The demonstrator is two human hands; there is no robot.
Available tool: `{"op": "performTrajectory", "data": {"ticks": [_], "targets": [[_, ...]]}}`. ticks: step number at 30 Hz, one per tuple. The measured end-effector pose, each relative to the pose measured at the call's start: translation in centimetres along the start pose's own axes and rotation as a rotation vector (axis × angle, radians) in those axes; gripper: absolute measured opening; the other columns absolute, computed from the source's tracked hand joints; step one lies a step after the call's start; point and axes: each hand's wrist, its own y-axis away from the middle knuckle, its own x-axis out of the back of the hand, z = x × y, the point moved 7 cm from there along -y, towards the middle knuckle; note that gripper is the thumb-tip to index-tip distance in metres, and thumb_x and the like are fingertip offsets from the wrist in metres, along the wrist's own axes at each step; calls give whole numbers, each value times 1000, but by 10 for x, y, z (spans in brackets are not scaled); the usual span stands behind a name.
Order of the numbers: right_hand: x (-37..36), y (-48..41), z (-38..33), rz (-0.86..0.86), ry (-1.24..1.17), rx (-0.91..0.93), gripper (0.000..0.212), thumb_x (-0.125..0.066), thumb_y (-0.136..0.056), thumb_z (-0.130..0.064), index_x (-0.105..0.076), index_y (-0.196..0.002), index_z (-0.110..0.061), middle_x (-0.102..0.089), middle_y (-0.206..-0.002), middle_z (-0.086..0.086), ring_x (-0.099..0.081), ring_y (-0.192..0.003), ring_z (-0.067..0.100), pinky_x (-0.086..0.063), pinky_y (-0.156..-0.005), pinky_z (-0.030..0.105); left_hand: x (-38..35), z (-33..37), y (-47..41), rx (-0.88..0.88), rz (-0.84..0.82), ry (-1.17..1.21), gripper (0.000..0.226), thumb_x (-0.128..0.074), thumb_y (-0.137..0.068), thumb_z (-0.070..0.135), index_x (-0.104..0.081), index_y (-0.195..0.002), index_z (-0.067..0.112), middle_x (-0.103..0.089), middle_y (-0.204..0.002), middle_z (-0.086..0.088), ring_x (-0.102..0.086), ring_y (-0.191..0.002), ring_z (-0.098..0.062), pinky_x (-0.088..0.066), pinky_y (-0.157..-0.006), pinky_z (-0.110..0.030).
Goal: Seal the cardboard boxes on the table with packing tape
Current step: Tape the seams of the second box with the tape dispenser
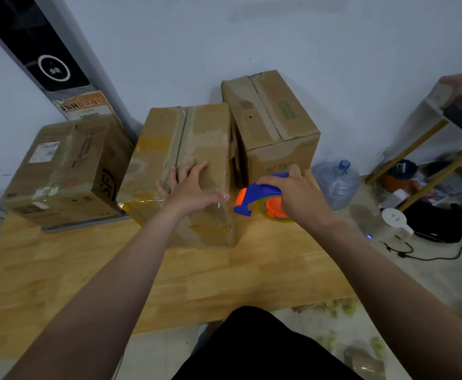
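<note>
Middle box [205, 133], frame centre, appears stiff but creased, braced by flat, uncurled left hand [190, 187]; right hand [297, 193] grasps tape dispenser [265, 189].

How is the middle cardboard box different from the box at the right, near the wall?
The middle box has the left hand flat on its top; the right box has no hand on its top. The middle box carries glossy tape at its near left corner; the right box shows green print and a torn front. Both are worn brown cardboard, flaps closed, standing on the table.
</note>
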Motion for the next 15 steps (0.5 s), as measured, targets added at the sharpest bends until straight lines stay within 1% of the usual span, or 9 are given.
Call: {"op": "performTrajectory", "data": {"ticks": [3,5,6,9,11,12,13,14,15], "targets": [[-1,-3,-3,-6,51,-17,55,-55,-96,-15,-46,-136,-51,-25,-105,0,-40,-101,34,-51,-89,51,1,1,2,4,2,-5,108,-76,-65,77,-18,-154,56,1,-168,21,17,-156,-25,15,-118,-66],[1,-4,-5,-14,50,-34,58,-52,-95,-9,-48,-136,-50,-27,-105,2,-36,-96,31,-51,-88,51,1,1,2,7,3,-9,108,-76,-65,78,-18,-154,56,1,-168,21,17,-156,-25,15,-118,-66],[1,-4,-5,-27,53,-54,58,-50,-96,-8,-49,-136,-49,-28,-106,3,-36,-97,32,-51,-88,52,1,1,1,7,0,-8,108,-75,-65,78,-18,-154,56,1,-168,22,18,-156,-25,15,-118,-66],[-13,-3,4,-99,143,-145,51,-50,-99,-13,-52,-130,-53,-34,-112,6,-39,-113,39,-50,-81,55,1,-2,1,7,-11,0,108,-75,-65,79,-18,-154,57,3,-168,23,18,-156,-24,15,-118,-67],[-34,-2,23,-162,66,-194,62,-47,-94,-5,-50,-128,-57,-45,-114,3,-40,-117,38,-48,-86,56,2,-5,1,5,-14,1,107,-75,-65,79,-18,-154,57,3,-168,24,18,-156,-24,15,-117,-67],[-44,0,34,-186,4,-207,66,-46,-91,-1,-50,-129,-55,-50,-107,-2,-42,-116,36,-45,-90,54,2,-5,1,3,-12,2,107,-75,-66,79,-18,-154,57,3,-168,24,18,-156,-24,16,-117,-67],[-53,3,44,-213,-63,-226,66,-46,-88,2,-53,-131,-48,-50,-98,-7,-46,-115,34,-43,-93,50,2,-4,1,0,-10,0,106,-74,-67,78,-18,-154,56,3,-168,23,19,-156,-24,16,-117,-66],[-59,5,54,-230,-142,-261,65,-46,-87,4,-56,-132,-42,-51,-95,-7,-49,-114,32,-44,-91,46,1,-3,1,-2,-10,-1,105,-74,-67,78,-19,-154,56,3,-168,23,19,-156,-24,17,-117,-66],[-65,7,64,-246,-226,-316,65,-47,-86,6,-58,-133,-37,-56,-100,-2,-53,-110,31,-48,-81,41,1,-2,1,-3,-9,-2,105,-74,-67,78,-19,-153,56,3,-168,23,20,-156,-24,17,-117,-66]]}}
